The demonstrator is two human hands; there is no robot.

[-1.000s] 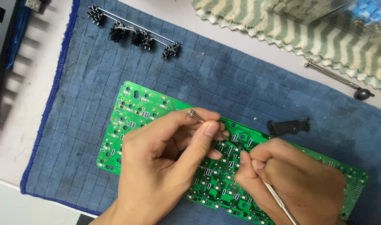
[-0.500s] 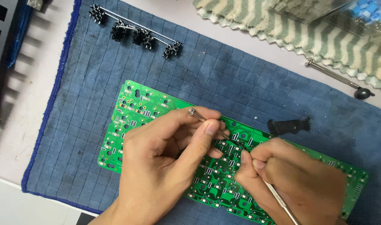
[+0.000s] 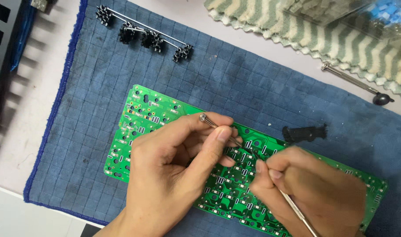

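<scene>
**Hands barely moved over the last second — both tools stayed on the same spot of the board**

Your left hand (image 3: 174, 175) was curled shut around a thin metal tool (image 3: 220, 131), thumb and forefinger pinching it near its upper end, tip angled down toward the middle of the green circuit board (image 3: 152, 114). Your right hand (image 3: 310, 188) was closed on a second slim metal tool (image 3: 297, 213), shaft running out toward the lower edge of view; its tip was hidden under your fingers, so I couldn't tell what it touched.

Compared with the earlier frames, grip, tool angles and board position all looked unchanged. My read: you were holding steady on one component, fine work, not moving on.

Board lay flat on the blue quilted cloth (image 3: 99, 87), hands covering its centre. Black stabiliser parts with wire bars (image 3: 143, 35) sat at the cloth's top edge, a small black part (image 3: 303, 133) just beyond the board, a screwdriver (image 3: 354, 83) near the striped towel (image 3: 297, 35).
</scene>
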